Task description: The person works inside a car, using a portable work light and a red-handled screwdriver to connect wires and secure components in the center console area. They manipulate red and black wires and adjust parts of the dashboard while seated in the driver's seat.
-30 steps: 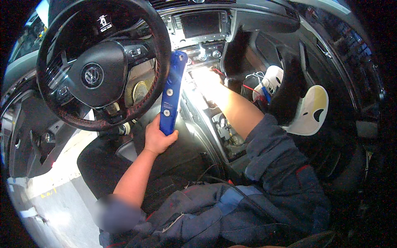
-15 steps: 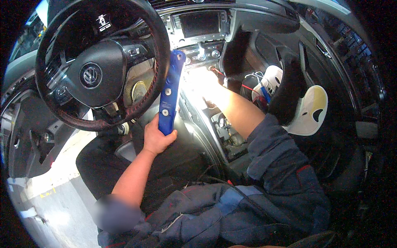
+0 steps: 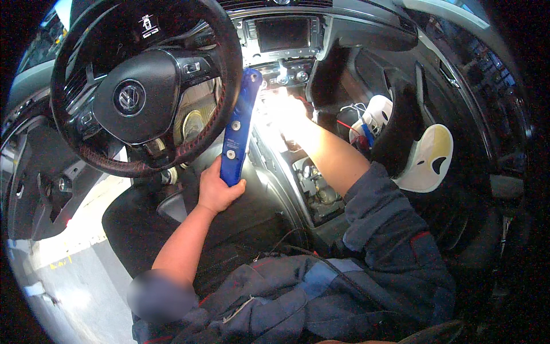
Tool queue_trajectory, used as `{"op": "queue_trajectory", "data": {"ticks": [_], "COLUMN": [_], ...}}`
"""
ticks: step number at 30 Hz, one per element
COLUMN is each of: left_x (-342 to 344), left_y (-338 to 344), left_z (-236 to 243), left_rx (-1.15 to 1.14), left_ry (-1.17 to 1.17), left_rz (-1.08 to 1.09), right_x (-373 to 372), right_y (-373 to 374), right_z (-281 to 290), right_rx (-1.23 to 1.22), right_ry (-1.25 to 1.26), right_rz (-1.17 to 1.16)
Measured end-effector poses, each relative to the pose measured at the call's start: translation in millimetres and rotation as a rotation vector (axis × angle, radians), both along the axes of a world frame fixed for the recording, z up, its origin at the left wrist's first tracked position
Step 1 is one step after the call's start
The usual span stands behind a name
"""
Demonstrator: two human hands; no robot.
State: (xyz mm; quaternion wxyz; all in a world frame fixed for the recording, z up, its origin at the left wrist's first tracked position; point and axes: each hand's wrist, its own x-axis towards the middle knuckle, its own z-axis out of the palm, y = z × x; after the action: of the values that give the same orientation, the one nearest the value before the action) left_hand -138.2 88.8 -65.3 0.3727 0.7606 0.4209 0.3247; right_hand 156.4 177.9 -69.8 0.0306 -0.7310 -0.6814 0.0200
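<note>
My left hand (image 3: 220, 188) is wrapped round the lower end of a long blue work light (image 3: 238, 129), held nearly upright just right of the steering wheel. Its bright beam falls rightward onto the centre console (image 3: 274, 150). Inside that glare, my right hand (image 3: 293, 121) reaches into the console below the climate knobs (image 3: 301, 75). Its fingers are washed out, so whether it grips anything cannot be made out. A dark reddish thing shows faintly beside it, too blurred to name.
The steering wheel (image 3: 234, 86) stands close on the left. An uncovered console opening (image 3: 321, 192) with parts inside lies under my right forearm. On the passenger side are pale cut-out panels (image 3: 427, 160) and a bundle of tools or cables (image 3: 364, 129). A screen (image 3: 282, 33) sits above.
The view has shifted slightly. My right hand has moved a little at the console, and the reddish thing beside it shows less plainly. The left hand keeps its hold on the work light.
</note>
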Motion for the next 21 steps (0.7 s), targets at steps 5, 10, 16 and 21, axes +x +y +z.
{"op": "queue_trajectory", "data": {"ticks": [5,10,16,21], "left_x": [-0.6,-0.4,-3.2,34.1], "left_y": [-0.4,-0.5,-5.0,-13.2], "left_z": [2.7,1.3,7.1,25.6], "left_rx": [-0.027,0.007,-0.042,-0.108], "left_ry": [0.000,0.021,0.089,0.108], "left_rz": [-0.004,0.002,0.014,0.049], "right_x": [5.9,4.9,29.9,70.7], "right_y": [4.5,8.0,-5.0,-46.5], "right_z": [-6.7,-10.2,48.1,130.4], "right_rx": [-0.024,-0.035,0.145,0.601], "right_ry": [0.009,-0.074,0.319,0.849], "right_rz": [0.033,-0.048,0.072,-0.046]}}
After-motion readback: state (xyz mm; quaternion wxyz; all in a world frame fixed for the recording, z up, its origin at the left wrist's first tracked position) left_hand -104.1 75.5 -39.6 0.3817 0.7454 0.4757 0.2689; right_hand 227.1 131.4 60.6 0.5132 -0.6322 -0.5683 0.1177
